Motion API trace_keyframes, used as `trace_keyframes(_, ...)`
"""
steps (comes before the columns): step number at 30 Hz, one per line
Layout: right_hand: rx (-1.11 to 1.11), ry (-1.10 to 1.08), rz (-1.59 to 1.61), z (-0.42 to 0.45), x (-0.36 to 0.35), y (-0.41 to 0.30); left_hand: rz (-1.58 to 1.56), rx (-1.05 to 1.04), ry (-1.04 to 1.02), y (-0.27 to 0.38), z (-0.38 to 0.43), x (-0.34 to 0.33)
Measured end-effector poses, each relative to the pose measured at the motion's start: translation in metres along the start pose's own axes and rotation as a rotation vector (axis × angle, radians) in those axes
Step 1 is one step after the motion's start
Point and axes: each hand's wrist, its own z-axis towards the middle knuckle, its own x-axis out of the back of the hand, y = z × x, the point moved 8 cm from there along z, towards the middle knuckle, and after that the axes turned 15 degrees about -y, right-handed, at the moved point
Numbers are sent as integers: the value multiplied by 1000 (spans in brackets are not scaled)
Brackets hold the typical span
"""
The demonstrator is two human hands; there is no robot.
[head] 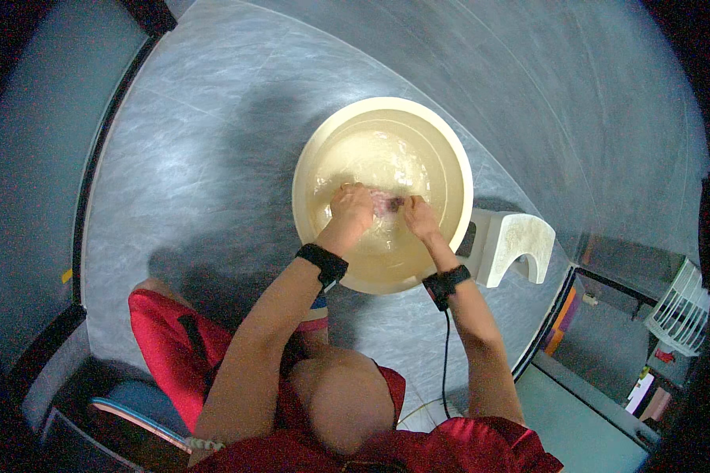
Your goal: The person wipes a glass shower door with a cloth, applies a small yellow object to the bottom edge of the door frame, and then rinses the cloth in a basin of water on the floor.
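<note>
A round cream plastic basin (303,148) sits on the floor in front of me with water in it. Inside its rim, a small pinkish item (382,202) with a dark patch, perhaps wet cloth, stretches between my two hands. My left hand (353,204) grips its left end, the fingers bent over it. At the dark end on the other side, my right hand (420,216) pinches it between the fingers. Blur and the water's glare hide what exactly it is. Each wrist wears a black strap; a cable runs from the right one.
A white plastic stool (513,242) lies on its side, close to the basin's right. Grey marbled floor (183,148) meets a grey wall (544,106). A white fan (680,310) stands far right, near a grey-green surface (580,414). My bare knee (350,402) is below the basin.
</note>
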Motion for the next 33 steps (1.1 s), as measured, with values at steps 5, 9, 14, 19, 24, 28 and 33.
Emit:
trace_keyframes(5,87,-181,111,21,-41,-11,-21,-174,78,-10,50,-33)
trace_keyframes(9,-75,-305,343,41,-61,10,-519,-576,2,9,39,-32)
trace_keyframes(14,43,-649,1650,20,-74,-19,-396,-496,397,44,-32,-13)
trace_keyframes(19,380,-457,1472,-24,-22,-46,-377,-584,503,72,-106,-13)
trace_keyframes(24,687,-600,1985,-37,-14,-66,-146,-540,558,83,-117,2)
trace_keyframes(28,475,-361,1934,-20,-38,-30,42,-630,790,89,-130,12)
trace_keyframes(33,291,-343,1310,-7,-39,-15,62,-252,460,63,-85,6)
